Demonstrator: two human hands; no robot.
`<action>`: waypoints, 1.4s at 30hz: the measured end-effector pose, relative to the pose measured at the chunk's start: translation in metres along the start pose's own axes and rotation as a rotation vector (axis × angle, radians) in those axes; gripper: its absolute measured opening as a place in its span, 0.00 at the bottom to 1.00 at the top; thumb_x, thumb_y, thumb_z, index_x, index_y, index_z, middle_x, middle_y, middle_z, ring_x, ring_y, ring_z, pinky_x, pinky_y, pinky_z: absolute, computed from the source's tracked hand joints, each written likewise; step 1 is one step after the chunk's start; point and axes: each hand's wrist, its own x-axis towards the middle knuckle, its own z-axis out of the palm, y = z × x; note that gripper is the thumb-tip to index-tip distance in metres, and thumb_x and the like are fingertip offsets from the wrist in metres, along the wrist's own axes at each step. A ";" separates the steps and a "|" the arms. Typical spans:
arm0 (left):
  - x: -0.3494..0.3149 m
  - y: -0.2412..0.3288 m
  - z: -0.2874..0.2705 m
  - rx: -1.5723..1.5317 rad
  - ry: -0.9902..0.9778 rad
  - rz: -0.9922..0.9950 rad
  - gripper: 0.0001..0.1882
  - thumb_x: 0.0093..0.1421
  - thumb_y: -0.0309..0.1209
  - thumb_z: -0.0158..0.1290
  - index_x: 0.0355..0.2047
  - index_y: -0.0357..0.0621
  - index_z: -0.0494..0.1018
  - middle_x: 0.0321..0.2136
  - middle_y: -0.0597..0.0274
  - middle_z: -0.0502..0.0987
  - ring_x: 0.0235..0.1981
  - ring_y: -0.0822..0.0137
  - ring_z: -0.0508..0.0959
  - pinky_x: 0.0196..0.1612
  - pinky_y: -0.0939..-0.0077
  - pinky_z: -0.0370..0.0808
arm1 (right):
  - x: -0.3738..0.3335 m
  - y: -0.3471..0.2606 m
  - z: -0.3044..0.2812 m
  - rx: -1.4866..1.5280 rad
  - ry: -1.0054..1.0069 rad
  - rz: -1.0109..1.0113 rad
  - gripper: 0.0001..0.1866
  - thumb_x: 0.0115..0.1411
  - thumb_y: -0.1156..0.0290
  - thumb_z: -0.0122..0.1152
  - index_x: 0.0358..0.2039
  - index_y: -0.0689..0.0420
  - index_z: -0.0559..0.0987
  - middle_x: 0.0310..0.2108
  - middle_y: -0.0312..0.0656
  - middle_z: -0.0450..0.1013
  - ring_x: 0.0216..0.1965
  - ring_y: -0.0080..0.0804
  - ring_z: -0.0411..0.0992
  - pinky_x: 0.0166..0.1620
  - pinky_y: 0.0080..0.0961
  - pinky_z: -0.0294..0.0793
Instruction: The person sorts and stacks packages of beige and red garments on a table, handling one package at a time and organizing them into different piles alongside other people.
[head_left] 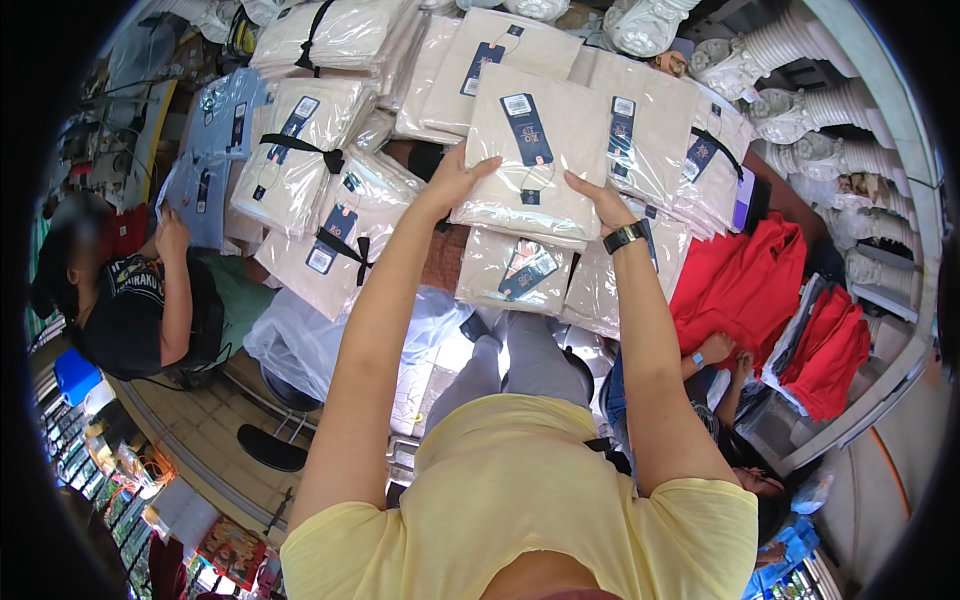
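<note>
Both my hands hold a folded cream garment in a clear plastic bag [573, 125], with a navy hang tag on its front. My left hand [452, 182] grips the left edge, thumb on top and fingers hidden beneath. At the lower right edge, my right hand [603, 207] has its thumb on the plastic; a dark watch sits on that wrist. Several similar packages lie around it. One bagged garment [490, 268] is just below on the near side, and another [648, 120] lies to the right.
Bundles of bagged garments tied with black bands [285, 165] are piled left. Red clothes [735, 285] lie at right beside another person's hands [722, 352]. A person in black [140, 300] handles light-blue garments [205, 175] at far left. White wrapped stacks [815, 110] line the right side.
</note>
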 end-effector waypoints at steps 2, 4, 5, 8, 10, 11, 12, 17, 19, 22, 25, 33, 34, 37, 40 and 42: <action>0.008 0.021 -0.006 0.224 0.023 0.012 0.25 0.59 0.42 0.56 0.48 0.33 0.70 0.42 0.48 0.77 0.45 0.63 0.76 0.48 0.71 0.71 | -0.004 -0.006 -0.006 -0.077 0.027 -0.137 0.31 0.54 0.72 0.66 0.56 0.65 0.65 0.47 0.47 0.72 0.45 0.34 0.74 0.46 0.29 0.77; 0.034 0.023 -0.036 0.506 0.318 0.117 0.27 0.61 0.47 0.52 0.48 0.33 0.71 0.43 0.46 0.76 0.47 0.61 0.74 0.51 0.70 0.69 | -0.013 -0.022 0.006 -0.023 0.000 -0.201 0.30 0.54 0.73 0.65 0.56 0.65 0.65 0.47 0.48 0.71 0.44 0.35 0.74 0.46 0.30 0.77; 0.050 0.016 -0.052 0.682 0.565 0.243 0.28 0.62 0.49 0.50 0.48 0.34 0.72 0.43 0.45 0.76 0.48 0.60 0.74 0.52 0.70 0.67 | -0.010 -0.028 0.012 -0.010 -0.034 -0.210 0.30 0.55 0.73 0.65 0.56 0.65 0.64 0.47 0.48 0.71 0.44 0.35 0.74 0.45 0.30 0.77; 0.088 0.004 -0.081 0.323 0.469 0.247 0.29 0.64 0.50 0.46 0.49 0.34 0.72 0.49 0.46 0.73 0.53 0.58 0.71 0.56 0.69 0.64 | 0.022 -0.059 0.032 0.017 -0.116 -0.255 0.30 0.55 0.74 0.64 0.56 0.65 0.64 0.48 0.48 0.71 0.44 0.35 0.74 0.45 0.30 0.77; 0.104 0.005 -0.091 0.188 0.393 0.205 0.31 0.65 0.52 0.43 0.50 0.33 0.71 0.52 0.46 0.71 0.54 0.57 0.70 0.58 0.70 0.62 | 0.059 -0.075 0.044 -0.020 -0.148 -0.241 0.28 0.55 0.73 0.64 0.54 0.69 0.65 0.47 0.50 0.72 0.43 0.37 0.75 0.45 0.31 0.78; 0.108 0.005 -0.094 0.122 0.356 0.184 0.32 0.65 0.53 0.41 0.50 0.33 0.71 0.53 0.46 0.70 0.55 0.57 0.70 0.58 0.70 0.61 | 0.076 -0.081 0.053 -0.066 -0.134 -0.256 0.27 0.56 0.72 0.64 0.52 0.70 0.66 0.45 0.51 0.72 0.41 0.38 0.76 0.43 0.32 0.78; 0.113 0.011 -0.091 0.057 0.314 0.128 0.35 0.66 0.55 0.37 0.54 0.32 0.67 0.56 0.46 0.68 0.57 0.56 0.68 0.60 0.70 0.60 | 0.093 -0.088 0.056 -0.096 -0.101 -0.258 0.27 0.55 0.71 0.65 0.51 0.71 0.66 0.45 0.51 0.73 0.41 0.38 0.76 0.43 0.32 0.78; 0.117 0.025 -0.082 0.107 0.299 0.039 0.36 0.65 0.55 0.39 0.56 0.33 0.65 0.56 0.46 0.68 0.58 0.55 0.66 0.60 0.69 0.59 | 0.133 -0.091 0.061 -0.445 0.100 -0.287 0.34 0.49 0.66 0.71 0.51 0.71 0.66 0.43 0.53 0.73 0.39 0.40 0.76 0.41 0.33 0.78; 0.115 0.025 -0.081 0.174 0.301 0.041 0.38 0.63 0.57 0.41 0.56 0.32 0.65 0.56 0.44 0.68 0.59 0.55 0.66 0.60 0.69 0.59 | 0.136 -0.088 0.067 -0.636 0.270 -0.254 0.39 0.45 0.64 0.73 0.52 0.73 0.65 0.45 0.55 0.72 0.40 0.41 0.75 0.43 0.32 0.76; 0.115 0.028 -0.081 0.241 0.302 0.061 0.41 0.59 0.57 0.46 0.55 0.28 0.65 0.55 0.41 0.68 0.58 0.54 0.67 0.59 0.69 0.61 | 0.143 -0.079 0.071 -0.818 0.540 -0.204 0.40 0.42 0.62 0.74 0.50 0.74 0.67 0.43 0.55 0.73 0.39 0.42 0.75 0.45 0.31 0.75; 0.118 0.044 -0.069 0.261 0.240 -0.008 0.41 0.55 0.54 0.55 0.54 0.26 0.65 0.53 0.42 0.69 0.53 0.55 0.72 0.54 0.69 0.67 | 0.151 -0.081 0.059 -0.560 0.325 -0.209 0.40 0.42 0.62 0.74 0.50 0.74 0.66 0.44 0.56 0.72 0.42 0.42 0.74 0.46 0.33 0.75; 0.074 0.041 -0.058 -0.177 -0.310 -0.198 0.32 0.57 0.44 0.56 0.53 0.31 0.66 0.47 0.48 0.75 0.44 0.60 0.79 0.45 0.67 0.78 | 0.083 -0.071 0.052 -0.314 -0.133 -0.282 0.42 0.46 0.80 0.69 0.59 0.67 0.55 0.51 0.53 0.69 0.50 0.39 0.71 0.50 0.31 0.74; 0.058 0.035 -0.057 -0.374 -0.297 -0.239 0.32 0.58 0.44 0.56 0.54 0.31 0.65 0.48 0.47 0.73 0.46 0.58 0.77 0.48 0.66 0.77 | 0.068 -0.062 0.051 -0.263 -0.177 -0.302 0.45 0.45 0.81 0.71 0.61 0.61 0.55 0.52 0.50 0.68 0.52 0.38 0.69 0.53 0.30 0.72; 0.001 0.021 -0.050 -0.676 -0.171 -0.284 0.33 0.61 0.47 0.51 0.57 0.31 0.62 0.51 0.46 0.71 0.51 0.57 0.74 0.53 0.63 0.73 | 0.010 -0.029 0.058 -0.309 -0.100 -0.359 0.51 0.41 0.82 0.73 0.63 0.58 0.53 0.56 0.46 0.65 0.57 0.35 0.64 0.56 0.30 0.69; -0.055 -0.021 -0.056 -0.607 -0.146 -0.380 0.30 0.59 0.43 0.56 0.53 0.34 0.65 0.47 0.51 0.74 0.46 0.60 0.77 0.50 0.65 0.76 | -0.048 0.011 0.062 -0.349 -0.156 -0.352 0.50 0.42 0.80 0.73 0.63 0.58 0.54 0.56 0.44 0.64 0.56 0.33 0.64 0.55 0.28 0.69; -0.102 -0.030 -0.044 -0.524 -0.183 -0.263 0.30 0.55 0.36 0.59 0.55 0.35 0.65 0.48 0.51 0.74 0.46 0.62 0.77 0.49 0.67 0.76 | -0.082 0.034 0.065 -0.110 -0.217 -0.106 0.42 0.46 0.77 0.71 0.60 0.60 0.59 0.53 0.44 0.67 0.53 0.33 0.68 0.53 0.28 0.71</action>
